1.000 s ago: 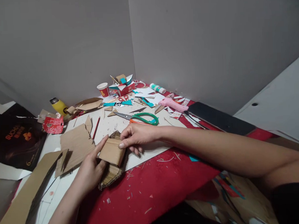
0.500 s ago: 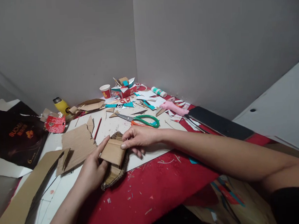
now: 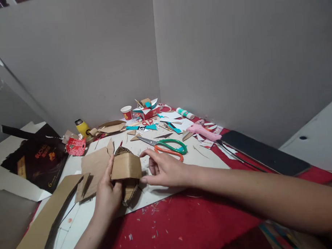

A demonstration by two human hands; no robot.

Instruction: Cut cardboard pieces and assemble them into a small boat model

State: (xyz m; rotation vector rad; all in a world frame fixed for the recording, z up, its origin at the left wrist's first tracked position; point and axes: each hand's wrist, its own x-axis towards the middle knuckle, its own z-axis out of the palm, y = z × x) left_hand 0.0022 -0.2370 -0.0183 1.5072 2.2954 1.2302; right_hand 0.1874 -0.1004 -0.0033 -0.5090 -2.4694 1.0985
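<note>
A boat-shaped cardboard piece (image 3: 129,194) with ragged corrugated edges sits over the board's near side. Across its middle arches a bent brown cardboard strip (image 3: 126,166). My left hand (image 3: 110,190) is closed on the left side of the strip, index finger along its edge and thumb underneath by the boat shape. On the other side, my right hand (image 3: 163,169) curls its index finger and thumb at the strip's right edge, the thumb at the lower corner. Its other fingers are folded in. Just beyond lie scissors (image 3: 170,146) with green and orange handles.
A flat cardboard sheet (image 3: 93,165) and a long cardboard strip (image 3: 46,219) lie left on the white board (image 3: 208,157). Behind are a yellow bottle (image 3: 83,128), paper cup (image 3: 126,113) and paper scraps. A pink glue gun (image 3: 203,131) with a cord lies right, near a black slab (image 3: 265,152).
The strip now arches upward and its front face shows, where it lay flatter before. My right thumb has moved off its top to the right edge. The view has shifted.
</note>
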